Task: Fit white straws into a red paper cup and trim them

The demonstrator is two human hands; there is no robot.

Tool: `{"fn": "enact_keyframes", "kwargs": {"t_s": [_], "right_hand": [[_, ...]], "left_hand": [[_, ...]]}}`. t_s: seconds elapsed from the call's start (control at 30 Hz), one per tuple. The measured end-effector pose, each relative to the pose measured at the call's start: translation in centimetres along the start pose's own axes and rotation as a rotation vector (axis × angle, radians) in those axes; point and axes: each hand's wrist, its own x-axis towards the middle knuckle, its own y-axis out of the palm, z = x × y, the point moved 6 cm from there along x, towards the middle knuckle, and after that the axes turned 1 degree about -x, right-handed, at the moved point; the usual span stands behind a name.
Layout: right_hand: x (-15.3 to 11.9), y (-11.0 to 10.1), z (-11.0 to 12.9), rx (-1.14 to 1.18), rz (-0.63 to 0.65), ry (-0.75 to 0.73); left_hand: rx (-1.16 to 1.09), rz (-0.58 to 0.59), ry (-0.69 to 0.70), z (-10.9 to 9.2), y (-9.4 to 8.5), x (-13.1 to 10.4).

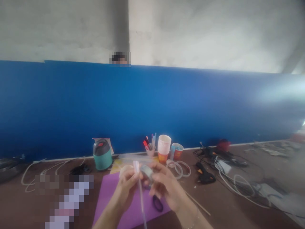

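Pinched at top end in left hand [130, 182]: clear strip [142, 203], hanging below grip across purple sheet [107, 187]. Just right of strip top: greyish roll [147, 172], held in blurred right hand [165, 184]. Edges: teal jug [103, 159] behind at left; sheet edge left of left hand; stick [198, 203] right of right hand; black glue gun [206, 176] beyond. Open brown tabletop [225, 208] right of stick.

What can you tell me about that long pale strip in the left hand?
The strip is long, narrow, whitish and partly see-through, perhaps plastic. Its striped upper end looks wider, pinched in the left hand; the rest runs down, seen against the purple sheet, and leaves the picture. Blur hides finer detail.
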Motion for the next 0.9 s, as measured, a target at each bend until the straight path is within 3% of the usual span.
{"fn": "enact_keyframes", "kwargs": {"t_s": [0.33, 0.5, 0.67, 0.8, 0.9], "right_hand": [[-0.2, 0.9, 0.4, 0.078, 0.063, -0.054], [-0.2, 1.0, 0.1, 0.032, 0.074, -0.060], [-0.2, 0.4, 0.3, 0.005, 0.005, -0.037], [-0.2, -0.3, 0.2, -0.098, -0.051, 0.067], [0.0, -0.5, -0.1, -0.092, -0.028, 0.106]], "left_hand": [[-0.181, -0.044, -0.016, 0.1, 0.4, 0.0], [-0.205, -0.013, -0.017, 0.3, 0.8, -0.1], [0.033, -0.002, -0.012, -0.3, 0.2, -0.1], [0.319, 0.097, 0.004, -1.3, 0.6, -0.2], [0.291, 0.100, 0.006, -1.2, 0.6, -0.2]]}}
